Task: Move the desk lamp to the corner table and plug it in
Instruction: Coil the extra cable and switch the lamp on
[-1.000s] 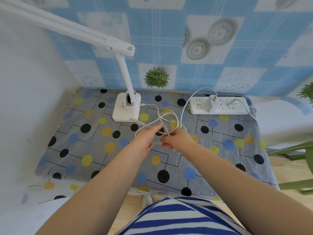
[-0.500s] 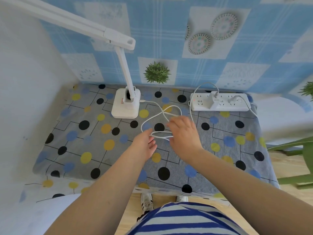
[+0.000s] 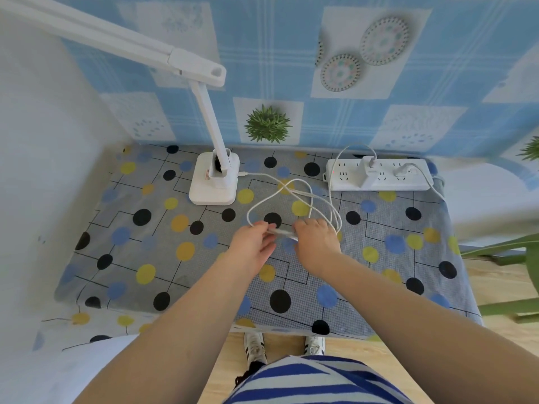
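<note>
Lamp (image 3: 214, 182) sits at surface (image 3: 122, 258) back-left corner, adapter in strip (image 3: 379, 177); both hands, left (image 3: 252, 247) and right (image 3: 316, 243), pinch the slack cable (image 3: 291, 193) loops, so next: lay them down tidy.

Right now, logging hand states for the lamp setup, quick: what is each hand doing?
Left hand: pinches the white cable at its fingertips.
Right hand: fingers curled over the same cable's loops, gripping them.
</note>
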